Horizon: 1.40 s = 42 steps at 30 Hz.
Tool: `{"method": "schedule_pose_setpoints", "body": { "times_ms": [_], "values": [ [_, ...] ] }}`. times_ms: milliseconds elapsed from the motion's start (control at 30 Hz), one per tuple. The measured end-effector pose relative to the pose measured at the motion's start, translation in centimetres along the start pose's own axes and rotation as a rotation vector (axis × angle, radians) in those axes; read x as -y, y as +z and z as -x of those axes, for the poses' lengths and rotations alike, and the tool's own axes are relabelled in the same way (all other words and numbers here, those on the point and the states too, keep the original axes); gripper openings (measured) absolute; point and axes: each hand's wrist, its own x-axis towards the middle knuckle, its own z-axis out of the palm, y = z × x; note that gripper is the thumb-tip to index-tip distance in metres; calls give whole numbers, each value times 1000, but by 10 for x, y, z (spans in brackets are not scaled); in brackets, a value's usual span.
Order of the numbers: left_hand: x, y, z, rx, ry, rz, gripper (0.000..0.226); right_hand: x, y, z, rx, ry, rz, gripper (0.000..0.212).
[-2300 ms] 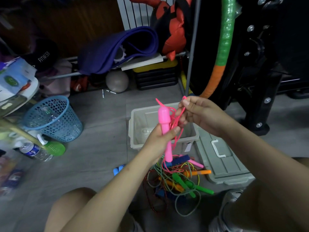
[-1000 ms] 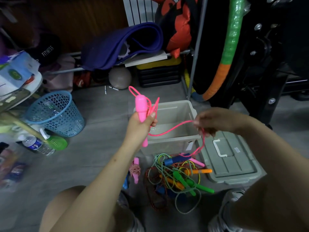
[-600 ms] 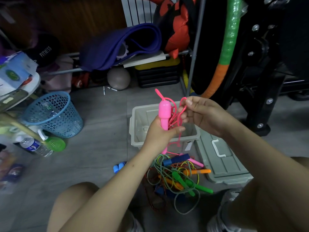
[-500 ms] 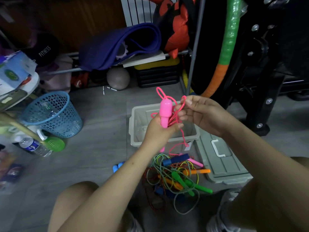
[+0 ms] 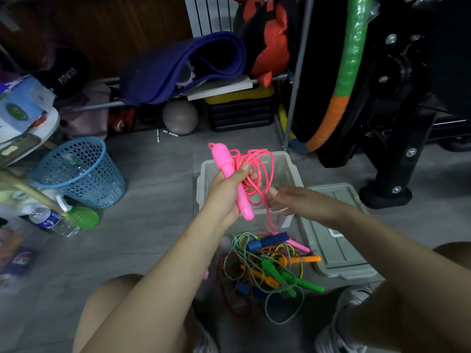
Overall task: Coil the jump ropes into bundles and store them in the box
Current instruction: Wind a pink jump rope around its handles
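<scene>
Plastics, cord and cloth on a matt floor

We see a pink handle (image 5: 230,179) of smooth, glossy plastic trailing a thin, shiny pink cord (image 5: 257,171); the box (image 5: 204,179) and its lid (image 5: 339,248) look like matt grey-green plastic. In the pile (image 5: 270,271), the handles are smooth plastic and several ropes look braided and rougher. The blue basket (image 5: 79,174) is perforated plastic, the bottle (image 5: 51,221) clear plastic. The purple mat (image 5: 183,64) looks soft and matt, the rack post (image 5: 295,72) dull metal, the floor (image 5: 153,225) matt grey.
</scene>
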Motion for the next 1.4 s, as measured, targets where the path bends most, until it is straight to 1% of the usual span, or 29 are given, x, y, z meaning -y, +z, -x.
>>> {"method": "schedule_pose_setpoints", "body": {
  "times_ms": [67, 100, 167, 233, 333, 433, 500, 533, 567, 633, 700, 733, 800, 867, 900, 933, 1000, 1033, 1067, 1100, 1133, 1167, 1233, 1300, 1400],
  "values": [
    [0, 0, -1, 7, -11, 53, 8, -4, 8, 0, 101, -15, 4, 54],
    [1, 0, -1, 8, -16, 61, 8, -5, 12, 0, 124, -23, 1, 56],
    [-1, -2, -1, -12, -33, 56, 10, -5, 13, 0, 116, -42, 28, 50],
    [-4, -7, -4, -38, -53, 68, 15, -6, 7, 1, 83, -59, 107, 44],
    [-9, -18, -12, -75, -51, 71, 15, -12, -8, -1, 140, -61, 287, 29],
    [-13, -28, -18, -124, 14, 45, 11, -14, -24, -1, 207, 9, 607, 25],
    [-16, -32, -17, -135, 88, -14, 11, -15, -33, 0, 197, 27, 777, 24],
    [-17, -34, -16, -135, 120, -64, 11, -16, -37, 0, 162, 1, 780, 23],
    [-17, -35, -15, -131, 148, -127, 13, -17, -40, 1, 115, -40, 707, 20],
    [-15, -33, -12, -98, 184, -264, 16, -14, -42, 5, 27, -120, 348, 18],
    [-11, -28, -6, -43, 180, -370, 19, -5, -41, 10, -11, -201, 3, 19],
    [-9, -26, -3, 6, 168, -409, 20, 0, -41, 13, -22, -232, -104, 18],
    [-3, -21, 1, 111, 133, -458, 18, 8, -39, 15, -55, -259, -241, 19],
    [1, -15, 6, 192, 75, -459, 8, 13, -39, 14, -120, -221, -332, 20],
    [2, -12, 8, 228, 49, -466, 8, 15, -39, 13, -146, -195, -366, 19],
    [4, -10, 10, 260, 33, -492, 13, 17, -38, 12, -156, -176, -400, 18],
    [9, -6, 12, 312, 62, -616, 17, 18, -34, 9, -142, -157, -499, 15],
    [13, -5, 12, 334, 84, -680, 22, 18, -31, 7, -140, -152, -551, 14],
    [17, -5, 11, 351, 97, -726, 34, 19, -29, 5, -149, -146, -592, 14],
    [20, -5, 11, 352, 104, -771, 46, 19, -26, 3, -164, -139, -623, 14],
    [22, -4, 12, 341, 114, -817, 52, 18, -23, 1, -175, -137, -653, 14],
    [23, -3, 13, 330, 137, -844, 50, 18, -20, 0, -175, -144, -690, 15],
    [25, -3, 13, 318, 175, -826, 37, 17, -16, -3, -164, -178, -755, 16],
    [23, -3, 12, 292, 197, -803, 27, 17, -13, -5, -185, -220, -757, 14],
    [18, -4, 10, 245, 213, -809, 25, 17, -13, -6, -193, -275, -750, 13]
  ]
}}
